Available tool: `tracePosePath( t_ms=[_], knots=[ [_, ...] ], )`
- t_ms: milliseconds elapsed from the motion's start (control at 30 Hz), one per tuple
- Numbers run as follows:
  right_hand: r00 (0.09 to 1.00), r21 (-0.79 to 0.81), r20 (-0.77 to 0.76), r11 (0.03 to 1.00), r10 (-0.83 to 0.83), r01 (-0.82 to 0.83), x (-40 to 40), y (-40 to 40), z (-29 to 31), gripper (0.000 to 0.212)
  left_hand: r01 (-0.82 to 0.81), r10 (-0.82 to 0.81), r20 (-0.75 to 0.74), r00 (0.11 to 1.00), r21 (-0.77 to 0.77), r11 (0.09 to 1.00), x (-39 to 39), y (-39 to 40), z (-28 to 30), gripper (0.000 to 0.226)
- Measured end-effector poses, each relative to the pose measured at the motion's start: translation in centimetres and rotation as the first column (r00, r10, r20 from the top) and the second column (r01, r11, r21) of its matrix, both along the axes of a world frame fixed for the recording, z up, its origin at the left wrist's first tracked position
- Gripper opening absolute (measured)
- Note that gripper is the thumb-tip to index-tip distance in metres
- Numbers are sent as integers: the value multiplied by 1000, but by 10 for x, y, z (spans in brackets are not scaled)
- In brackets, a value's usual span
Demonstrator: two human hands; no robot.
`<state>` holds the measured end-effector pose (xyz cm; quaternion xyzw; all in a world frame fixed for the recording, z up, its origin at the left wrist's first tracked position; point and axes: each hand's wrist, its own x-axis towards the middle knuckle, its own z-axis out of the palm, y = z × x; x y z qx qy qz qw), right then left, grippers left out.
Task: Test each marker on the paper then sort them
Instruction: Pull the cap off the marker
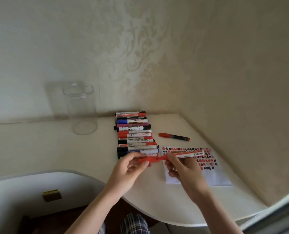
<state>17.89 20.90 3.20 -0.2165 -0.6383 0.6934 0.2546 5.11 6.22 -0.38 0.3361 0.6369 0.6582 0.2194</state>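
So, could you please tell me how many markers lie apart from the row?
2: one red-capped marker lies alone on the table beyond the paper; one red marker is held in the right hand, its cap in the left hand.

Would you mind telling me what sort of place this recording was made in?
Probably a room in a home: a small rounded white table set into a corner, damask-patterned wallpaper on the walls, and the person's plaid trousers suggest a domestic setting, not a lab.
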Motion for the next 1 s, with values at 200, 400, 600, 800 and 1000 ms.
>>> tracePosePath(
  t_ms=[200,400,600,800,1000],
  knots=[
    [998,22,-40,998,53,-52,-11,-16,3,18,-5,6,-15,1000,26,1000,1,-5,4,17],
    [997,66,-9,995,76,-75,-16,-21,1,19,1,-1,4,1000,65,998,-1,-12,7,17],
    [995,54,-2,993,102,-102,-23,-30,2,27,-3,9,-69,998,84,996,-3,-15,10,18],
    [987,2,-15,987,159,-159,-29,-40,7,26,-50,61,-172,983,64,997,-8,-22,16,20],
    [969,-83,52,968,241,-236,-29,-47,18,30,-53,64,-170,983,67,996,-7,-35,17,15]
  ],
)
